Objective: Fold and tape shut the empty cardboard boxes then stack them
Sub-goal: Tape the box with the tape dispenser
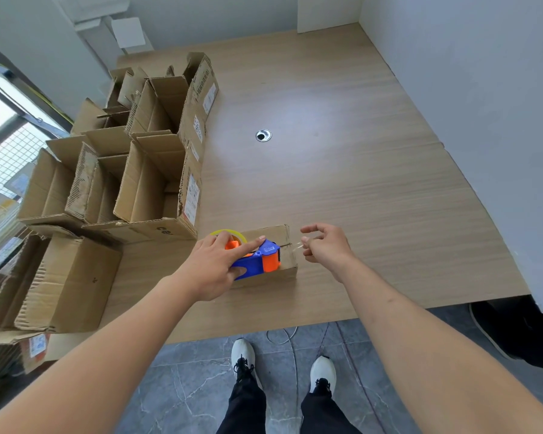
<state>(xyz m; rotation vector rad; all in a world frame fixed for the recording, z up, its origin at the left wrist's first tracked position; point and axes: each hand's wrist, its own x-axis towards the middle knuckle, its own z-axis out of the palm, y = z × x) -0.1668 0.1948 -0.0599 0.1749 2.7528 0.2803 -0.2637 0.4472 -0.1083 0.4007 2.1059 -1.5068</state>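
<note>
Left hand (pixel 215 267) grips the blue tape dispenser (pixel 257 261), forefinger extended, atop the small closed box (pixel 276 236) on the bench (pixel 342 183), while the right hand's (pixel 323 245) fingers pinch the clear tape end (pixel 298 245) just beside it.

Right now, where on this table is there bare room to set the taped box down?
The widest bare stretch of the table lies beyond the small box, round the cable hole and toward the right wall. A narrow strip runs along the near edge. The left side is crowded with open boxes. The left hand grips the tape dispenser.
</note>
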